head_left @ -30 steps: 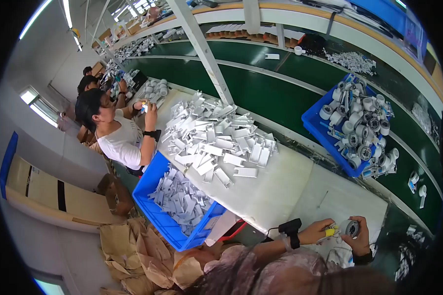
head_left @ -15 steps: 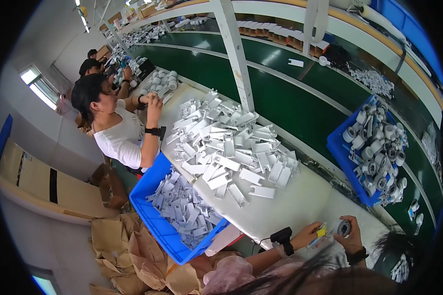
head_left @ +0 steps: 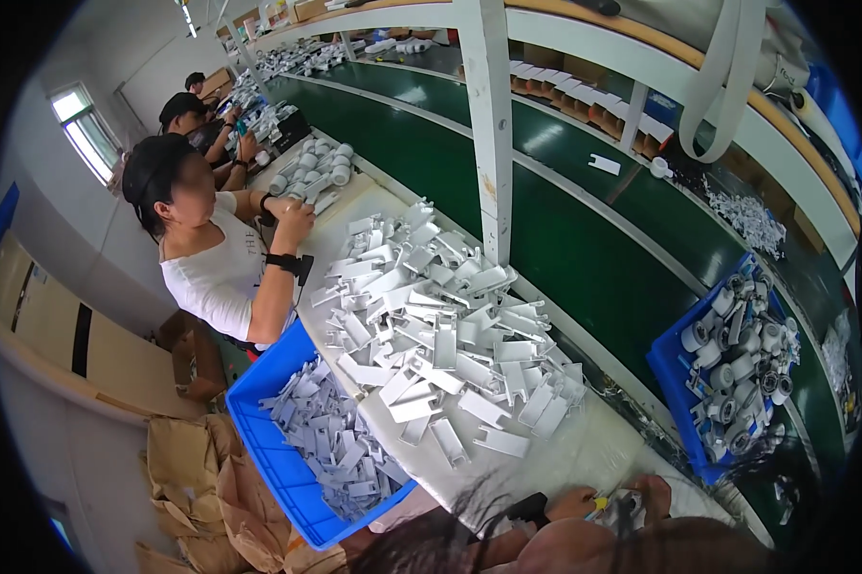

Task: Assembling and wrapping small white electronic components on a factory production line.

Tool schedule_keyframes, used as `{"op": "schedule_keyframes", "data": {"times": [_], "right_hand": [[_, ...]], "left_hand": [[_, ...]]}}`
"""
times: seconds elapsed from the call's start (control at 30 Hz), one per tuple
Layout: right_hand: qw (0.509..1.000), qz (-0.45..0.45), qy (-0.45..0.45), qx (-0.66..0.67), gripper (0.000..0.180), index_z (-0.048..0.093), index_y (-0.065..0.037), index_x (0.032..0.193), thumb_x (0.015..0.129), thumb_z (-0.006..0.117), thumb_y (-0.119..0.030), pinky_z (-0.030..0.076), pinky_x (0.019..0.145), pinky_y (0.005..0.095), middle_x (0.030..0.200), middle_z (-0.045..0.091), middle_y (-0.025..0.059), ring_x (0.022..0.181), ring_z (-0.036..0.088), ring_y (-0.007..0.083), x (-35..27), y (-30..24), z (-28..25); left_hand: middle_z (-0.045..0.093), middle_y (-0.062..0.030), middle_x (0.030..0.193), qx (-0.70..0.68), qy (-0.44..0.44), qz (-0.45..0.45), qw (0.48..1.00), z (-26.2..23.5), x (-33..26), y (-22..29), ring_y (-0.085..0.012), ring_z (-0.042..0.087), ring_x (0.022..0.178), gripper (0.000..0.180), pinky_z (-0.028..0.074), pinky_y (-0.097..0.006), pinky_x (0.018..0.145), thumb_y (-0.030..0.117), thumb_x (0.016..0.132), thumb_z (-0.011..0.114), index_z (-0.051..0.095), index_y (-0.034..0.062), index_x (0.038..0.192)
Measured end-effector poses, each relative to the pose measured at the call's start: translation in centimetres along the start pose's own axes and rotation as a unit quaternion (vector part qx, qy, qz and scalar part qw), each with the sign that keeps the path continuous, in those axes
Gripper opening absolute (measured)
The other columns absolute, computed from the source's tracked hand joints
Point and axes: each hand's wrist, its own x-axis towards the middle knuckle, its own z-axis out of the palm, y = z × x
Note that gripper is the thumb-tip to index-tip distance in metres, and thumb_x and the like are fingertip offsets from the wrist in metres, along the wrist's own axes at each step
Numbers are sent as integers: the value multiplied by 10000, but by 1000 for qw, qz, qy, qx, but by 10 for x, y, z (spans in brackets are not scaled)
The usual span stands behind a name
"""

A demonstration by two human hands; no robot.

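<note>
My two hands meet at the bottom edge over the white tabletop (head_left: 584,450), partly hidden by strands of hair. My left hand (head_left: 572,501), with a black band at the wrist, pinches a small yellow piece (head_left: 600,501). My right hand (head_left: 656,490) is closed on a small round grey part (head_left: 628,501). The two pieces touch between the hands. A heap of white plastic brackets (head_left: 440,335) lies just beyond them.
A blue bin (head_left: 259,430) of white brackets stands at the lower left, and another blue bin (head_left: 665,368) of white rollers on the green conveyor belt (head_left: 565,239) at the right. A white post (head_left: 488,124) rises behind the heap. A co-worker (head_left: 211,273) sits at the left beside brown paper sacks (head_left: 192,478).
The view has dropped and swung, so the heap of brackets looks closer and my hands now sit at the very bottom edge. They stay together on the same small parts.
</note>
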Motion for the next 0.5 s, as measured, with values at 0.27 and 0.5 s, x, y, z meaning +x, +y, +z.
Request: {"op": "schedule_keyframes", "data": {"times": [0.27, 0.5], "right_hand": [[990, 111, 85, 21, 173, 576, -28, 748, 873, 637, -131, 535, 446, 321, 620, 593, 86, 507, 619, 204, 24, -3, 2], [988, 146, 53, -21, 285, 575, -49, 800, 932, 563, -300, 473, 355, 288, 625, 635, 114, 442, 621, 208, 18, -9, -1]], "left_hand": [[606, -49, 916, -14, -100, 25, 995, -13, 20, -48, -81, 567, 779, 253, 474, -237, 684, 154, 912, 511, 566, -9, 1097], [648, -97, 1029, -342, -130, -159, 917, -17, -19, 94, -193, 654, 783, 285, 565, -327, 620, 249, 973, 532, 521, 74, 1197]]}}
